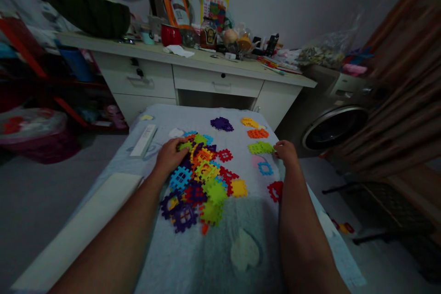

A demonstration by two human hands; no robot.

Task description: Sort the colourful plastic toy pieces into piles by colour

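Forearms (115, 227) stretch over the cloth-covered table (186, 268); the left hand (169, 157) pinches a green piece (185, 146) at the mixed pile (206, 171); the right hand (285, 150) curls against the green stack (259, 148), grip unclear, near orange pieces (257, 133) and a blue piece (265, 168).

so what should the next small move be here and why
Probably bring the light-green interlocking tile at the left hand over to the light-green group by the right hand. That tile is at the mixed-colour pile, while the purple group and orange group lie apart, sorted by colour.
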